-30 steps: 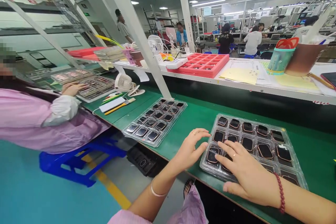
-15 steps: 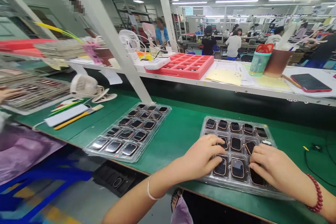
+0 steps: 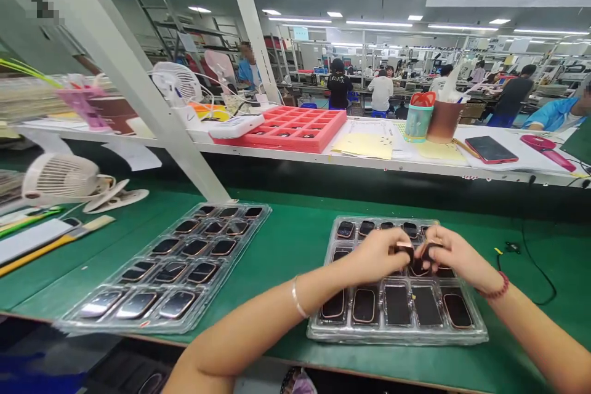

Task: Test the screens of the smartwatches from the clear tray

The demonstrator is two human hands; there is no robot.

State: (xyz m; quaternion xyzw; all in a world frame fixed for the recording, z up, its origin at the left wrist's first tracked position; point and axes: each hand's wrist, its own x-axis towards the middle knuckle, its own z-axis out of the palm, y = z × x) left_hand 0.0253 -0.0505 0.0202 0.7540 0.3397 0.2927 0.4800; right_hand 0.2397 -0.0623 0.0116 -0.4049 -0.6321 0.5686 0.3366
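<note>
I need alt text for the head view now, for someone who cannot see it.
A person's left hand and right hand each hold a small dark screen over a clear tray of similar screens on a green table. To the left lies another full tray; behind, a white shelf holds a red divided box, cups and a phone.

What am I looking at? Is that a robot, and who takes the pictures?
No robot here, just a person's two bare hands! The camera sits on that person's head, looking forward and down. On the green table lie a left tray and a right tray, both clear, with dark, shiny pieces in little pockets. The left hand holds one dark piece; the right hand holds a second piece. A fan stands off to the left.
</note>
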